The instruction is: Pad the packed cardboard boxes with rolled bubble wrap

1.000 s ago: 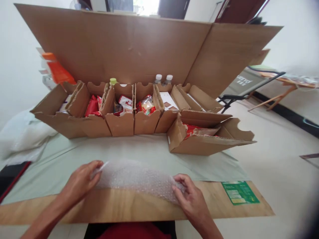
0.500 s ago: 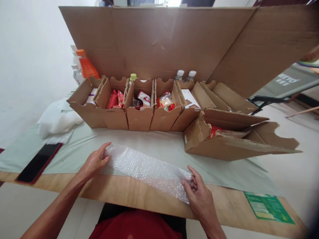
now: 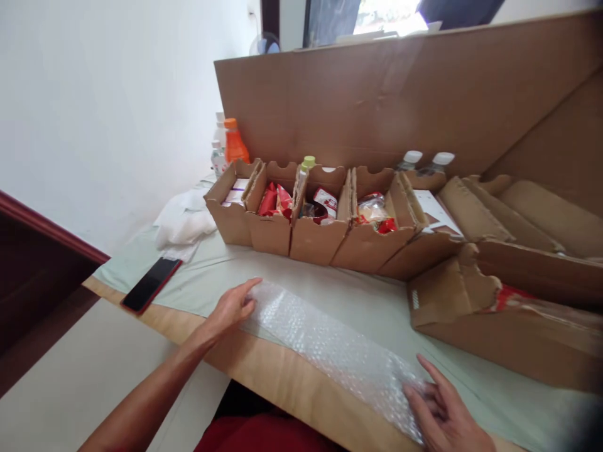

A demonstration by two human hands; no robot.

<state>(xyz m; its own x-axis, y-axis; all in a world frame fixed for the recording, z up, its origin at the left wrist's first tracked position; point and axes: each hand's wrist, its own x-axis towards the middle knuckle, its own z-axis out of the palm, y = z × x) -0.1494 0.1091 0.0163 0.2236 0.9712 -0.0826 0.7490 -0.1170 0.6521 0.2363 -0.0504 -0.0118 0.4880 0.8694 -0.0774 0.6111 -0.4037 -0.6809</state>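
Observation:
A long strip of clear bubble wrap [image 3: 330,342] stretches slantwise over the front of the table, partly on the pale cloth and partly over the bare wooden edge. My left hand [image 3: 234,306] grips its far-left end, with the index finger extended along the corner and the thumb bent in. At the near-right end, my right hand [image 3: 445,402] has its thumb on the wrap and its index finger pointing out; the other fingers are curled and partly hidden. Behind the strip stands a row of cardboard bins [image 3: 320,242] with packets and small boxes inside.
A phone [image 3: 151,285] lies at the left, near a heap of white wrapping [image 3: 183,220]. To the right, a larger cardboard bin [image 3: 499,339] holds a red packet. An orange bottle [image 3: 234,143] and other bottles stand behind the row, before a tall cardboard panel [image 3: 377,107].
The camera view has turned left, so everything sits farther right in the picture. Both hands keep their places at the ends of the bubble wrap.

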